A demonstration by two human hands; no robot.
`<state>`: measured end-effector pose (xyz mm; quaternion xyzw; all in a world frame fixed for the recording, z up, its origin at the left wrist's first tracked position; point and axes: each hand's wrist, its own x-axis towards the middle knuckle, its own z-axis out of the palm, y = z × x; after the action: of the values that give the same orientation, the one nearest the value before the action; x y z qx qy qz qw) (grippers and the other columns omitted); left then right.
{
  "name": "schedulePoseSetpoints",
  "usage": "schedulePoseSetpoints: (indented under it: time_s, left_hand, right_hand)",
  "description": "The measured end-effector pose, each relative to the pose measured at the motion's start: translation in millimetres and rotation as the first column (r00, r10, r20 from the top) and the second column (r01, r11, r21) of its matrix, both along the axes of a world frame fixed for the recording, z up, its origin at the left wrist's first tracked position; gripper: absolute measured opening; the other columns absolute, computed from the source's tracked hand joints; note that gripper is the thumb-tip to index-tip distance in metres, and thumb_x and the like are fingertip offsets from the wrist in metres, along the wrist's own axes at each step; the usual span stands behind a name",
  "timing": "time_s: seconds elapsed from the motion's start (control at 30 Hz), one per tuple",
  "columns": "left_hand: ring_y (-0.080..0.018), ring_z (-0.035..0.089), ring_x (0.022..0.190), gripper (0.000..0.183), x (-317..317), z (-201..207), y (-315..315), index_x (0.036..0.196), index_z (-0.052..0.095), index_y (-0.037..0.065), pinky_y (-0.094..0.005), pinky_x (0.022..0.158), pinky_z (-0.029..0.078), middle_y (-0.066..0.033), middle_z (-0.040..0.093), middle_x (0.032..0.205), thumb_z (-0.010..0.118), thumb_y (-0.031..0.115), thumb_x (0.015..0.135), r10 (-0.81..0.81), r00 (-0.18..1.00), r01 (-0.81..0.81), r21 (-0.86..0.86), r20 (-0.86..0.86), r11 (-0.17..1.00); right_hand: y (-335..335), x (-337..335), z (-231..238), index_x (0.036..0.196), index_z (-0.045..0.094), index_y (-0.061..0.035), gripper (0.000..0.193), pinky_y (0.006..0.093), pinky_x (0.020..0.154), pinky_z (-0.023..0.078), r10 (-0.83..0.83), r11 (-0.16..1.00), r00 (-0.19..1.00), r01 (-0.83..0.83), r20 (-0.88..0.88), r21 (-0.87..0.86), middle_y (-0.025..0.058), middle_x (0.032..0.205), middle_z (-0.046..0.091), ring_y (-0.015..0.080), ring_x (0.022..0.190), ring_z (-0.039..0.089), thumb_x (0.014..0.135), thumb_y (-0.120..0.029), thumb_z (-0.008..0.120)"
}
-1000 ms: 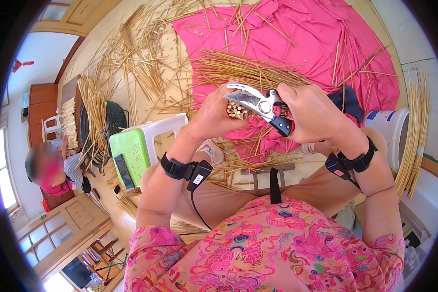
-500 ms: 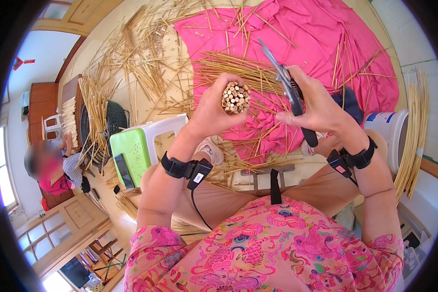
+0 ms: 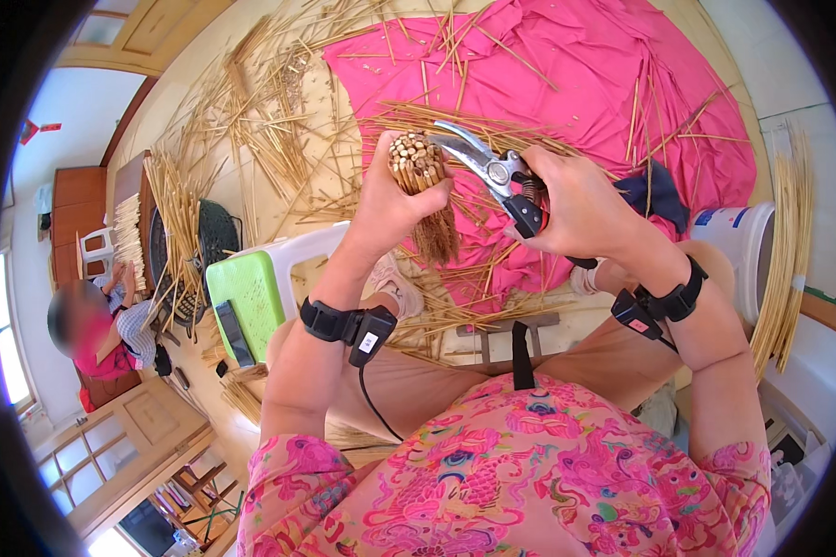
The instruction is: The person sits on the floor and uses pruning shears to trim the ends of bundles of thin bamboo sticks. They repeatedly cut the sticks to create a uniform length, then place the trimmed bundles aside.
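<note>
My left hand (image 3: pixel 381 206) is closed around a bundle of dry stalks (image 3: pixel 416 160). The cut ends of the bundle face up and away from me, and a frayed brownish brush of fibres (image 3: pixel 434 239) hangs below my thumb. My right hand (image 3: pixel 581 200) grips pruning shears (image 3: pixel 500 173) with black-and-red handles. Their blades are spread apart and point left, with the tips close beside the cut ends; whether they touch, I cannot tell. Beneath both hands, a pile of long stalks (image 3: pixel 474 125) lies on a pink cloth (image 3: pixel 585 65).
Loose stalks (image 3: pixel 269 130) litter the floor at the far left. A green-topped stool (image 3: pixel 251 288) stands at my left with a dark flat object (image 3: pixel 234 332) on it. On the right are a white bucket (image 3: pixel 738 246) and tall upright stalks (image 3: pixel 790 251). Another person (image 3: pixel 102 330) sits far left.
The bundle has tipped so its side and hanging brush now show, and my left hand has shifted slightly left. The shears have swung leftward, bringing their blades to the bundle's cut ends.
</note>
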<state>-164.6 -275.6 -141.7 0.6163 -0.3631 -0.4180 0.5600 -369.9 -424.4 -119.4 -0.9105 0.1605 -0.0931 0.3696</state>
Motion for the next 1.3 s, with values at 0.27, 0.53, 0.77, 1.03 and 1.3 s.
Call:
schedulePoseSetpoints:
  time_s: [0.27, 0.53, 0.77, 1.03, 1.3]
  left_hand:
    - [-0.0126, 0.066, 0.089, 0.045, -0.1, -2.2, -1.5, 0.114, 0.046, 0.003, -0.0291, 0.081, 0.055, -0.0053, 0.065, 0.099, 0.076, 0.003, 0.081, 0.015, 0.999, -0.015, -0.010, 0.032, 1.000]
    - [-0.0166, 0.067, 0.098, 0.038, -3.2, 1.8, 0.1, 0.115, 0.057, 0.002, -0.0323, 0.087, 0.053, -0.0063, 0.066, 0.103, 0.073, 0.005, 0.081, 0.021, 1.000, -0.021, 0.017, 0.014, 1.000]
    - [-0.0141, 0.065, 0.097, 0.046, -1.6, 3.2, -1.8, 0.118, 0.055, 0.001, -0.0310, 0.089, 0.053, -0.0052, 0.067, 0.103, 0.079, 0.005, 0.079, 0.032, 0.998, -0.031, 0.008, -0.062, 0.999]
    - [-0.0211, 0.063, 0.111, 0.050, 6.4, -2.2, -2.1, 0.132, 0.054, -0.001, -0.0370, 0.098, 0.049, -0.0130, 0.065, 0.122, 0.074, 0.014, 0.088, 0.055, 0.949, -0.093, -0.111, -0.310, 0.989]
    - [-0.0217, 0.062, 0.111, 0.040, 6.3, -2.1, -9.4, 0.132, 0.054, 0.001, -0.0377, 0.095, 0.052, -0.0145, 0.065, 0.121, 0.049, 0.032, 0.107, 0.123, 0.930, -0.191, -0.169, -0.347, 0.967]
  right_hand:
    - [1.7, 0.7, -3.5, 0.091, 0.059, 0.0009, 0.042, 0.0423, 0.063, 0.053, -0.073, 0.995, 0.997, 0.070, 0.033, 0.076, 0.0190, 0.072, 0.065, 0.0379, 0.068, 0.067, 0.065, -0.022, 0.083]
    - [1.0, 3.9, -3.2, 0.084, 0.059, 0.0005, 0.047, 0.0379, 0.063, 0.051, -0.115, 0.986, 0.993, 0.108, 0.042, 0.128, 0.0146, 0.068, 0.061, 0.0315, 0.064, 0.063, 0.068, -0.033, 0.088]
    - [-4.0, 2.9, -10.2, 0.112, 0.058, 0.0007, 0.058, 0.0307, 0.083, 0.048, -0.041, 0.636, 0.997, -0.020, 0.060, 0.772, 0.0066, 0.098, 0.061, 0.0150, 0.091, 0.058, 0.075, -0.035, 0.086]
    - [-1.8, -0.1, -13.0, 0.146, 0.040, -0.0009, 0.070, 0.0404, 0.105, 0.045, -0.060, 0.054, 0.977, -0.200, 0.204, 0.978, 0.0132, 0.123, 0.061, 0.0235, 0.118, 0.059, 0.088, -0.026, 0.071]
    - [-9.0, 1.2, -24.5, 0.137, 0.049, 0.0032, 0.050, 0.0417, 0.109, 0.044, -0.173, -0.075, 0.964, -0.216, 0.201, 0.974, 0.0182, 0.125, 0.063, 0.0252, 0.121, 0.059, 0.096, -0.022, 0.066]
